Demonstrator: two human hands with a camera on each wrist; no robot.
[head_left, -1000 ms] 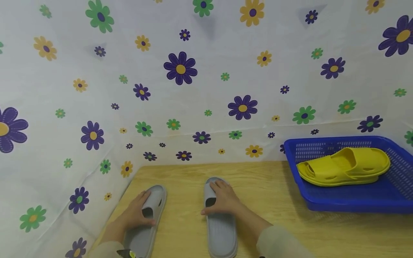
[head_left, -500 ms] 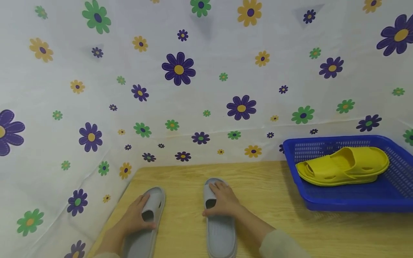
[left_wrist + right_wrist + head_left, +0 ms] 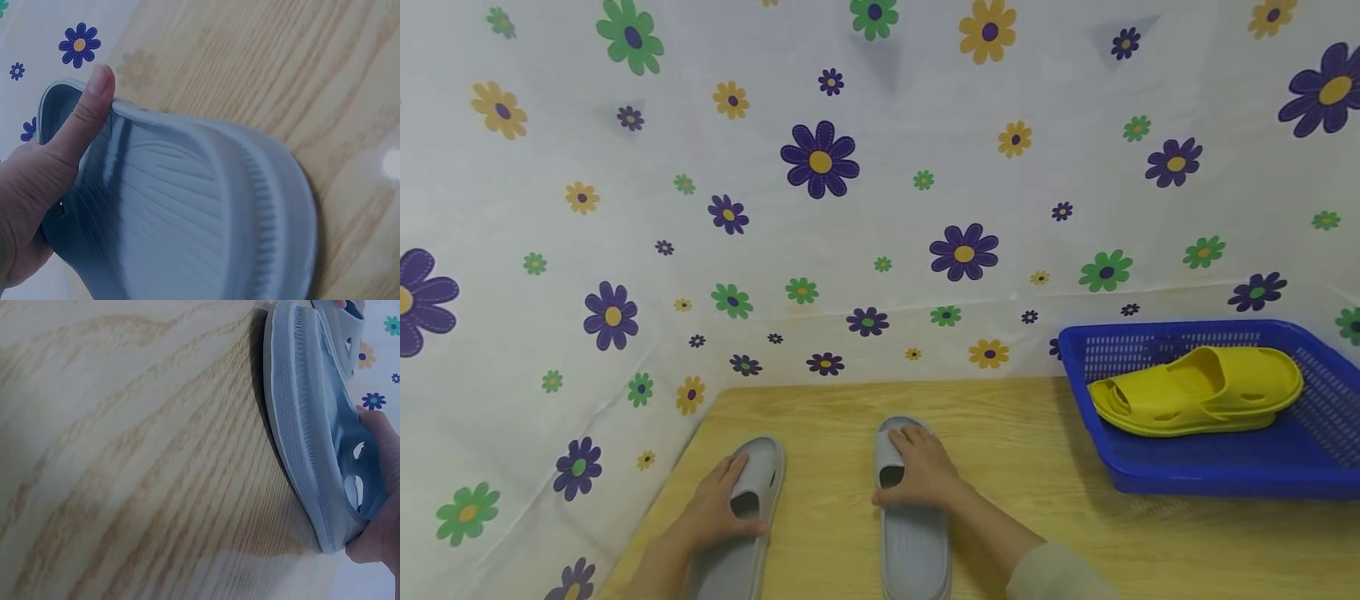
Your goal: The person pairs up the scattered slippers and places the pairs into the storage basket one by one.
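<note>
Two grey slide slippers lie apart on the wooden tabletop in the head view, toes pointing to the back wall. My left hand (image 3: 711,504) grips the left slipper (image 3: 726,567) across its strap. In the left wrist view the thumb of that hand (image 3: 37,194) lies over the strap edge of the slipper (image 3: 169,206), and its fingers pass round the outer side. My right hand (image 3: 921,471) holds the right slipper (image 3: 916,550) by the strap, thumb on the inner side. The right wrist view shows this slipper (image 3: 300,412) with its sole at the wood and the hand (image 3: 381,506) around the strap.
At the right stands a blue plastic basket (image 3: 1232,481) with perforated walls. Yellow slippers (image 3: 1202,392), seemingly stacked, lie in it. A white flower-print cloth (image 3: 887,208) forms the wall behind and at the left of the wooden tabletop (image 3: 827,450).
</note>
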